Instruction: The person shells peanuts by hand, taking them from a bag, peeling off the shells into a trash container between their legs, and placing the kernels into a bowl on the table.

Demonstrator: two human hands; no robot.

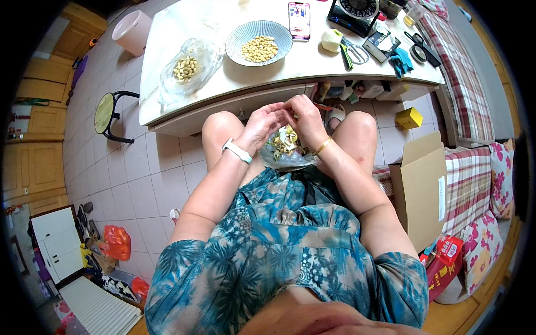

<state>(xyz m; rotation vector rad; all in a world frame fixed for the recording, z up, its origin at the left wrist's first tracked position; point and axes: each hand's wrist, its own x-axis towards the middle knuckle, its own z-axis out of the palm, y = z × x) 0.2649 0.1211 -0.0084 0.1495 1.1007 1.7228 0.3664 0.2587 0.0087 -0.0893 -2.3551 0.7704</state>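
Observation:
My left hand (261,127), with a white watch on its wrist, meets my right hand (305,118), which has a gold bracelet below it. Their fingertips are pinched together between my knees; whatever is in them is too small or hidden to name. Just beneath, a clear plastic bag (290,162) holds shell-like scraps (286,142). On the table, a ribbed bowl (234,34) contains pale, nut-like pieces (259,50). Left of it, an open clear bag (202,59) holds more small tan nuts (185,68).
The white table (234,84) bears a phone (300,21), scissors (357,53), a pale round fruit (331,40) and blue gloves (401,61). At left stand a stool (105,113) and a pink bin (133,32). A cardboard box (419,195) sits right, near a yellow box (408,118).

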